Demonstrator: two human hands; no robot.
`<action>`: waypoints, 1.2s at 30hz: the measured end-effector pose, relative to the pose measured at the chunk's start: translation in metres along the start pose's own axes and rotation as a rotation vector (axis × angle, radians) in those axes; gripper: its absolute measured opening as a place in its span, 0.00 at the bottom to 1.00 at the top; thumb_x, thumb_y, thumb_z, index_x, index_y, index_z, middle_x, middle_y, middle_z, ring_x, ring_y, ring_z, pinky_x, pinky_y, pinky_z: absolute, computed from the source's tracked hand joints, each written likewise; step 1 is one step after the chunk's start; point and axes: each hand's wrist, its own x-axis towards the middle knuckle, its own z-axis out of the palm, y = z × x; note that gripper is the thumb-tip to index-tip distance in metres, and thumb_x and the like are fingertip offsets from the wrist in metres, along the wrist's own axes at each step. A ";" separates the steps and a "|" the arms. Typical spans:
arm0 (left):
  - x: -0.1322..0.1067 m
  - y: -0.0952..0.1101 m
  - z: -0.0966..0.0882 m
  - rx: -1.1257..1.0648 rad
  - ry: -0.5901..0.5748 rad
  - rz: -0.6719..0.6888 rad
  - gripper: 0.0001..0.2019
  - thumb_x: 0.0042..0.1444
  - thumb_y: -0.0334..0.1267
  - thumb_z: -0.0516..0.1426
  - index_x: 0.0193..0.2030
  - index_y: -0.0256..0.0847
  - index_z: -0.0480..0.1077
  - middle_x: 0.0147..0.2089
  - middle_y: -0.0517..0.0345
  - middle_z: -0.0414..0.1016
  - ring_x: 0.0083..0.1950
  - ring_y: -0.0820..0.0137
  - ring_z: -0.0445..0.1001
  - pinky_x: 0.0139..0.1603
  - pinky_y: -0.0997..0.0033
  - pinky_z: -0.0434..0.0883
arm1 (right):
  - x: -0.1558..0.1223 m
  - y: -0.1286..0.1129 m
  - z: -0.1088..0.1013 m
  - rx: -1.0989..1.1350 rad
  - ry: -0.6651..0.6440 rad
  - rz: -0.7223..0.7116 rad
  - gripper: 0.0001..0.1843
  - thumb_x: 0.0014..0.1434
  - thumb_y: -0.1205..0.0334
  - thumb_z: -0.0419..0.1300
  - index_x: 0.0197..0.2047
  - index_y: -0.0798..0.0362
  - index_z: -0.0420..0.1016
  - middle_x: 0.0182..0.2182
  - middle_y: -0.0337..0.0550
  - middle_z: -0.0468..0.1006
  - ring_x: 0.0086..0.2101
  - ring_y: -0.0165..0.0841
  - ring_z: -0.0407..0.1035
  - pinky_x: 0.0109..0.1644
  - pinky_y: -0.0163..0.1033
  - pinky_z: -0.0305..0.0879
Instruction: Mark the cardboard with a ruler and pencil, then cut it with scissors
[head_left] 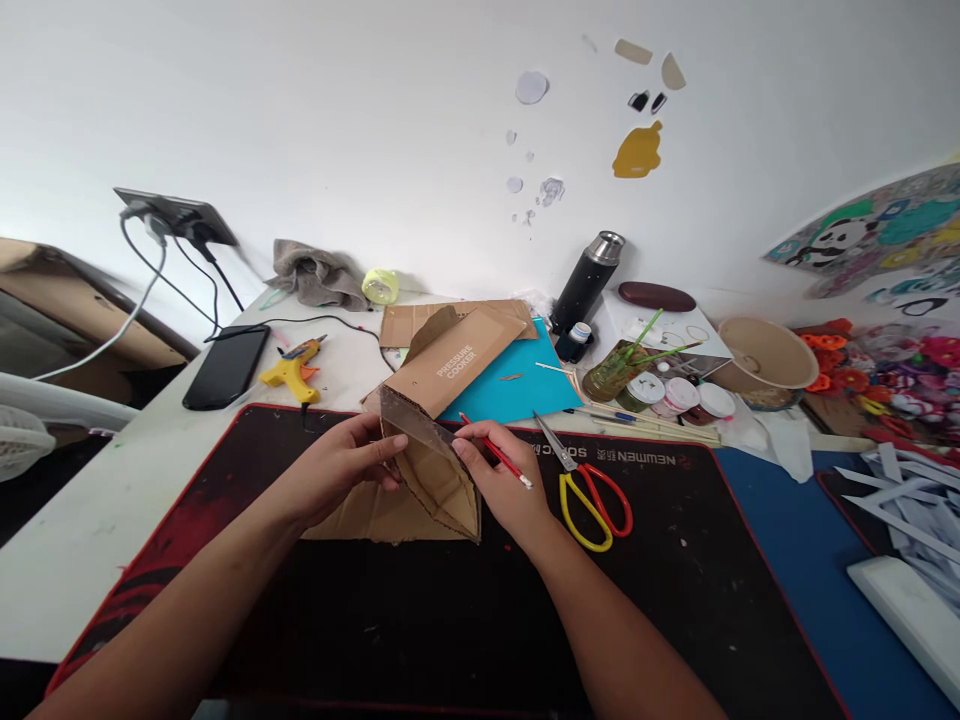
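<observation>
My left hand (pixel 352 465) grips the left edge of a bent, curved cardboard piece (pixel 439 480), with thumb and fingers on either side of it. A greyish see-through strip (pixel 416 420), perhaps a ruler, lies along its upper edge. My right hand (pixel 510 480) pinches the strip's right end against the cardboard, while a red pencil (pixel 499 453) rests in the same fingers. Beneath is a flat cardboard sheet (pixel 352 520) on the black desk mat (pixel 420 620). Scissors (pixel 585 490) with one yellow and one red handle lie open just right of my right hand.
Behind my hands lie a printed cardboard box piece (pixel 457 360) and a blue sheet (pixel 525 385). A yellow glue gun (pixel 295 375) and a black phone (pixel 226 367) are at left. Paint jars (pixel 645 390), a black flask (pixel 589 280) and a beige bowl (pixel 765 355) stand at right.
</observation>
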 end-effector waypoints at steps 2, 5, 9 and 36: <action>0.000 0.000 0.000 -0.002 0.002 0.002 0.21 0.48 0.51 0.78 0.43 0.40 0.84 0.45 0.51 0.82 0.35 0.69 0.75 0.30 0.72 0.78 | 0.000 0.000 0.000 -0.003 0.002 -0.011 0.09 0.69 0.53 0.66 0.41 0.47 0.84 0.38 0.42 0.88 0.39 0.39 0.81 0.44 0.40 0.77; 0.001 -0.002 0.000 -0.003 0.004 0.003 0.20 0.49 0.50 0.77 0.42 0.40 0.84 0.45 0.50 0.83 0.35 0.69 0.77 0.31 0.72 0.79 | 0.000 -0.001 0.000 -0.006 0.001 -0.026 0.09 0.69 0.53 0.66 0.40 0.47 0.84 0.37 0.42 0.88 0.38 0.39 0.81 0.44 0.40 0.77; 0.001 -0.004 -0.001 -0.004 0.016 -0.018 0.22 0.48 0.51 0.78 0.43 0.39 0.83 0.47 0.49 0.84 0.31 0.71 0.78 0.31 0.71 0.80 | 0.000 -0.001 0.000 -0.008 -0.009 -0.045 0.08 0.69 0.54 0.66 0.40 0.47 0.83 0.37 0.42 0.88 0.38 0.39 0.81 0.43 0.40 0.77; -0.002 0.000 -0.003 -0.026 -0.015 -0.001 0.24 0.47 0.54 0.79 0.43 0.40 0.84 0.45 0.52 0.83 0.30 0.72 0.77 0.32 0.71 0.81 | -0.001 -0.002 0.001 -0.028 0.009 -0.094 0.08 0.71 0.55 0.65 0.41 0.47 0.84 0.39 0.43 0.89 0.40 0.40 0.83 0.47 0.42 0.78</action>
